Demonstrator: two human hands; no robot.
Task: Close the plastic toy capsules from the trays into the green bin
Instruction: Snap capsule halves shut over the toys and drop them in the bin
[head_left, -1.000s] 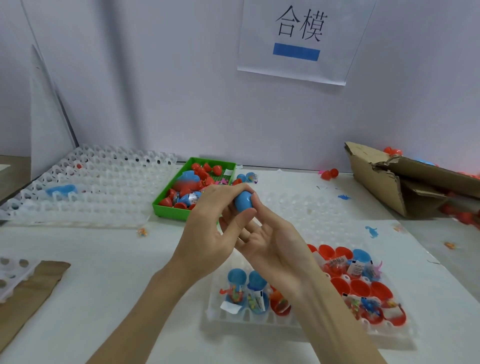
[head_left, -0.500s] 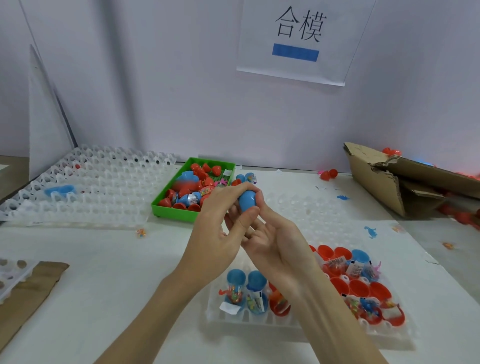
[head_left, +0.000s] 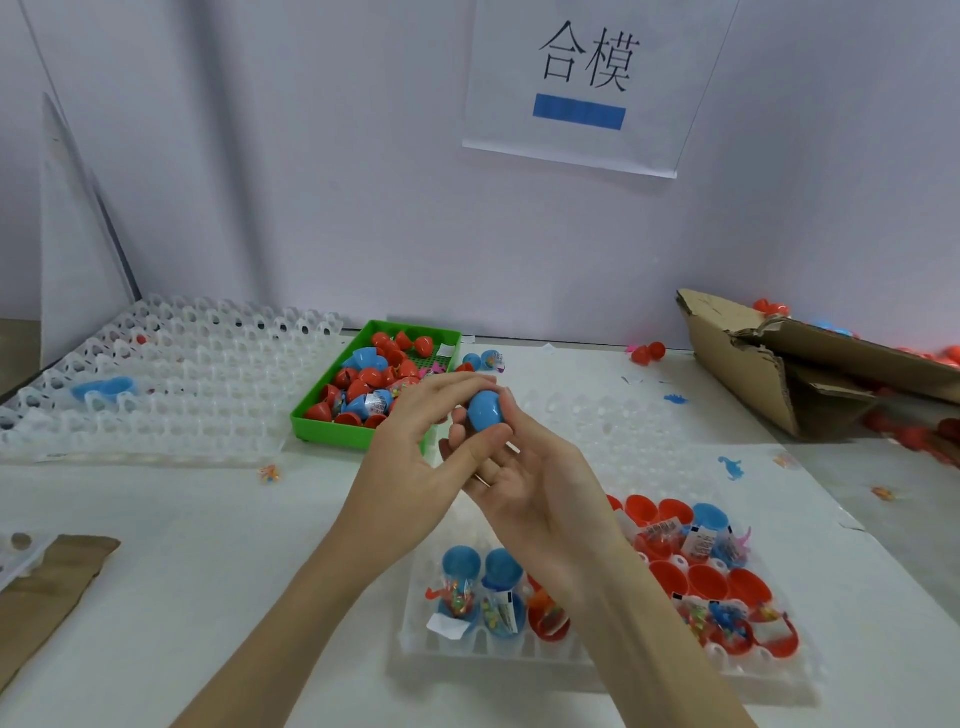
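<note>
Both hands meet above the middle of the surface on one blue capsule (head_left: 485, 411). My left hand (head_left: 415, 462) pinches it, thumb under its near end and fingers arched over its far end; my right hand (head_left: 524, 478) cradles it from the side, fingers curled round it. The green bin (head_left: 332, 431) sits just beyond, toward the far edge of the surface, already holding red and blue capsules. To finish this step well, I would press the two halves squarely along the capsule's long axis until the seam seats all round, keeping the toy packet clear of the joint, then carry it the short way to the bin. The near tray (head_left: 519, 654), toward the near right corner, holds open blue and red halves with packets, so I judge much work remains. Whether the seam is fully closed I cannot tell: fingers cover most of it. My right forearm hides part of the near tray, and the cardboard box (head_left: 753, 374) is cut off at the right.
</note>
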